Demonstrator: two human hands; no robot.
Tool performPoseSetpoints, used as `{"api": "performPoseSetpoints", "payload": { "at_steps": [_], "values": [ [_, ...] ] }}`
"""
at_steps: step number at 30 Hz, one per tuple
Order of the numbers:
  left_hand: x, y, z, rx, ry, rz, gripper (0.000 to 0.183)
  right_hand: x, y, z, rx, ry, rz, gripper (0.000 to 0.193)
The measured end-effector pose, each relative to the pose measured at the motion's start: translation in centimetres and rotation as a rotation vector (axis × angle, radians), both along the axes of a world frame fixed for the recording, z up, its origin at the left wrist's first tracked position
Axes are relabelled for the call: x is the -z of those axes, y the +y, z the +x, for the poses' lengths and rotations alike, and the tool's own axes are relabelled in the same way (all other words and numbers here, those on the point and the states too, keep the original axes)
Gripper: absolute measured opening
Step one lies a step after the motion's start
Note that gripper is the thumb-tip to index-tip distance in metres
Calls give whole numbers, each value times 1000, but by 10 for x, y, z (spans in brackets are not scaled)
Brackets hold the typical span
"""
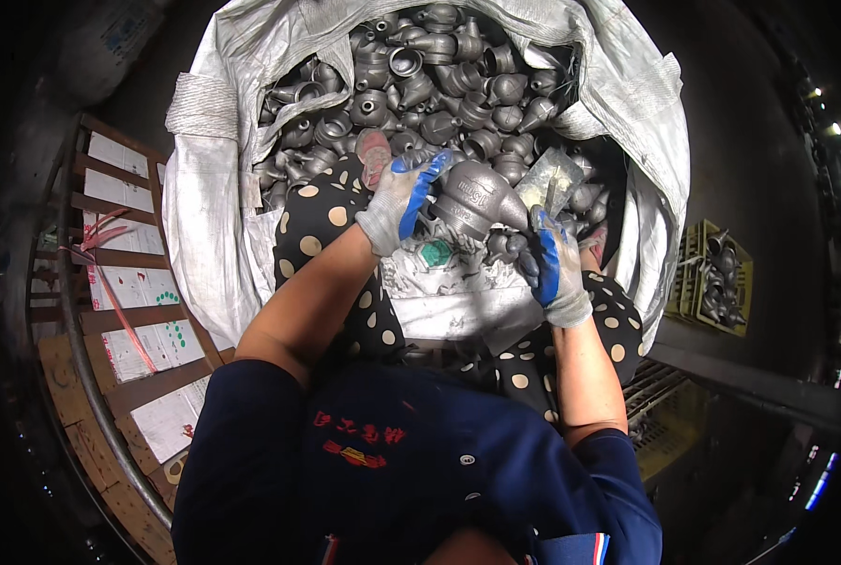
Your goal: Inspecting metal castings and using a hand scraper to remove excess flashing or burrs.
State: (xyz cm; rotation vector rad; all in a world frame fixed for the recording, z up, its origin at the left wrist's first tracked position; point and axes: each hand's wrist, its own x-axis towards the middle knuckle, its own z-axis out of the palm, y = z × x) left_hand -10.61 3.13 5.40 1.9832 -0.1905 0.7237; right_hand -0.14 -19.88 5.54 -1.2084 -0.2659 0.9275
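A large grey bell-shaped metal casting (478, 196) with raised lettering is held over my lap, tilted, its wide ribbed collar toward the lower left and its narrow end pointing right. My left hand (406, 196), in a grey-white glove with a blue palm, grips its wide left side. My right hand (554, 259), gloved alike, closes at the narrow end; part of its grip is hidden. Just under that end are small dark rounded lumps I cannot make out. Beyond my hands lie several similar grey castings (439, 80) heaped in a big white woven sack (190, 188).
White crumpled sacking (449, 315) lies between my knees. A clear plastic-looking piece (550, 179) rests on the castings near my right hand. A yellow crate (694, 273) of castings stands at the right. At the left, white boxes (129, 240) sit behind a bent metal rail (91, 377).
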Motion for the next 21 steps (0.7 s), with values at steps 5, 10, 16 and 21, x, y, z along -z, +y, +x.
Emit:
{"api": "performPoseSetpoints", "payload": {
  "at_steps": [5,10,16,21],
  "values": [
    [-25,-9,-8,-173,580,-240,48,-14,1,-8,88,6,-6,23],
    [-8,-9,-10,-201,277,413,47,-16,-3,-6,49,-4,29,18],
    [-5,-5,-9,-123,159,359,39,-6,-3,-3,88,-87,39,24],
    [-35,-13,-10,-14,721,-712,31,22,-1,5,88,-39,38,27]
  ]
}}
